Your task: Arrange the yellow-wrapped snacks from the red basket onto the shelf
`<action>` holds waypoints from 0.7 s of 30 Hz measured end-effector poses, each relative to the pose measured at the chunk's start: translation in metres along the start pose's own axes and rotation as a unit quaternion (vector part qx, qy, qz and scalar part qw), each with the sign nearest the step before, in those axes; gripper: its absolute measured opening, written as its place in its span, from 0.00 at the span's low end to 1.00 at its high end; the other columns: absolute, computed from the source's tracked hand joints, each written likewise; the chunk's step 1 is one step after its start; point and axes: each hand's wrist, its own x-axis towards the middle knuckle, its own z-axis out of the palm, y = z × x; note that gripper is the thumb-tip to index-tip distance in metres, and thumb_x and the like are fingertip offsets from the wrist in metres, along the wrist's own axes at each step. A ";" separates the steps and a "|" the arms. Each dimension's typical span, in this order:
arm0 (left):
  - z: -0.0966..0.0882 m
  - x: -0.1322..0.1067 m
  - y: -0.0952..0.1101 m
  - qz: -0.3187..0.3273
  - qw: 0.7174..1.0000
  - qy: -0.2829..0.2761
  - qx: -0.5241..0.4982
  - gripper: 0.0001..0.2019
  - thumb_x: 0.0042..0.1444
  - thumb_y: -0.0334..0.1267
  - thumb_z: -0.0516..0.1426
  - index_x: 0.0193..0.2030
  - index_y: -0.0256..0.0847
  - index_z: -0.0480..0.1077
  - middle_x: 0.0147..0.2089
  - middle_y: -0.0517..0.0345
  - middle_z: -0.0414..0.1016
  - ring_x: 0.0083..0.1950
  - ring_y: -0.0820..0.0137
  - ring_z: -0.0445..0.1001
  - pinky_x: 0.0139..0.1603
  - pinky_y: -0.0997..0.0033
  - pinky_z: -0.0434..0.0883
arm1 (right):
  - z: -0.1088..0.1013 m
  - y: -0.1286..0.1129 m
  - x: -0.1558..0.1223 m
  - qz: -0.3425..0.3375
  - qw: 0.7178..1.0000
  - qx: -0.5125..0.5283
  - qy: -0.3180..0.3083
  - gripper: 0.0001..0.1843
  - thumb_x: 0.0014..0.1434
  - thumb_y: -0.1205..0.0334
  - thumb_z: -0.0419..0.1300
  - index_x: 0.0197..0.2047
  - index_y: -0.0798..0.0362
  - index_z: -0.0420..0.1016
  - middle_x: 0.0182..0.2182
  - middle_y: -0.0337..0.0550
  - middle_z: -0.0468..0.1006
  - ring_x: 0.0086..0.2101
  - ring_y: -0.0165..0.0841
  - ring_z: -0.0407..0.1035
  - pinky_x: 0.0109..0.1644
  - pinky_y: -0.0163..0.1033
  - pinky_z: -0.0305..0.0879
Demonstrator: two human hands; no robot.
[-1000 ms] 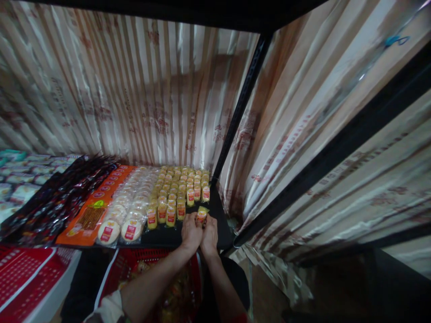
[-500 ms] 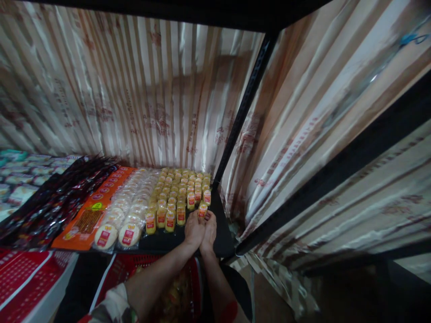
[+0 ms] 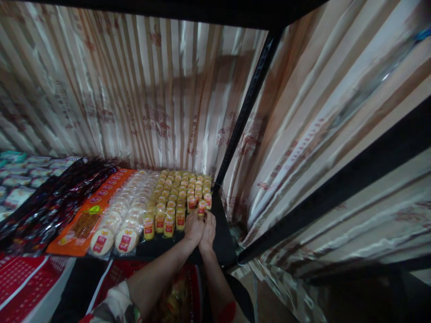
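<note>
My left hand [image 3: 193,228] and my right hand [image 3: 208,229] are pressed together on the black shelf [image 3: 220,244]. Their fingers are closed round one small yellow snack pack with a red label [image 3: 201,207]. The pack stands upright at the front of the right-hand row of many like yellow packs [image 3: 182,190]. Left of these lie rows of round white cakes in clear wrap [image 3: 126,215].
Further left on the shelf lie orange packets [image 3: 89,215], dark glossy packets [image 3: 43,206] and pale packets [image 3: 20,179]. A red basket [image 3: 175,291] with goods sits under my arms. A black upright post [image 3: 245,107] and striped plastic sheeting [image 3: 134,89] bound the shelf.
Both hands have carried the yellow pack further back along the shelf, from the bare front edge up against the row of like packs.
</note>
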 end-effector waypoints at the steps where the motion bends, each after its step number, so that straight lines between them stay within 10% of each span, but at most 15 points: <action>1: -0.001 0.001 0.001 0.003 1.000 0.000 0.001 0.17 0.56 0.28 0.48 0.50 0.33 0.69 0.53 0.44 0.72 0.54 0.65 0.69 0.59 0.66 0.61 | -0.001 -0.001 0.001 -0.007 1.000 -0.009 -0.002 0.19 0.55 0.64 0.45 0.49 0.55 0.66 0.45 0.52 0.69 0.46 0.39 0.62 0.54 0.43 0.58; 21: 0.004 0.006 -0.004 0.011 0.999 0.012 -0.033 0.19 0.51 0.24 0.49 0.49 0.34 0.70 0.53 0.48 0.72 0.56 0.68 0.68 0.60 0.70 0.62 | 0.015 0.014 0.004 -0.051 0.998 0.048 -0.003 0.22 0.53 0.65 0.46 0.50 0.55 0.69 0.51 0.50 0.68 0.48 0.34 0.66 0.54 0.39 0.63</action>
